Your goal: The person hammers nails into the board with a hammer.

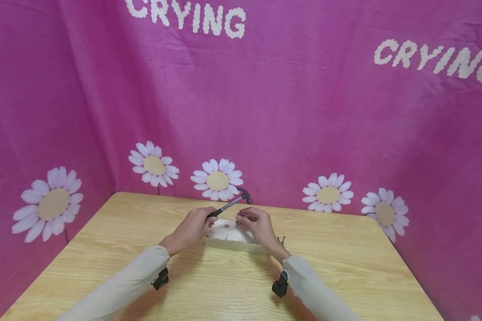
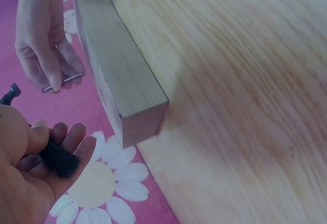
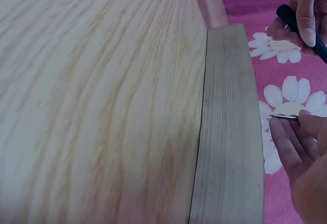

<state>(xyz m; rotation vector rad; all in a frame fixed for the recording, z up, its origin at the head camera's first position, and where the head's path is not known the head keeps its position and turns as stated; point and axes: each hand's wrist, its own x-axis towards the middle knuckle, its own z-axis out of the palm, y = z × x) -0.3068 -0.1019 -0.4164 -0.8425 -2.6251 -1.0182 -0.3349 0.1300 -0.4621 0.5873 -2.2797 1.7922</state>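
Now, the left grip (image 1: 193, 225) is curled round a hammer (image 1: 230, 204); the right grip (image 1: 259, 225), nearly closed, pinches a nail (image 2: 67, 79); beneath both grips a wooden block (image 1: 233, 244) lies on the tabletop (image 1: 225, 285); brown nails (image 1: 282, 241) show beside the right wrist.

1. Head view: high at the near side, facing forward and down over the table (image 1: 225, 285) to the far curtain (image 1: 265, 111), widest
2. Left wrist view: close, by the left hand (image 2: 20, 188), facing far past the block (image 2: 122, 55)
3. Right wrist view: close, by the right hand (image 3: 310, 180), facing likewise
4. Both wrist views share block, both hands, nail (image 2: 74, 77)
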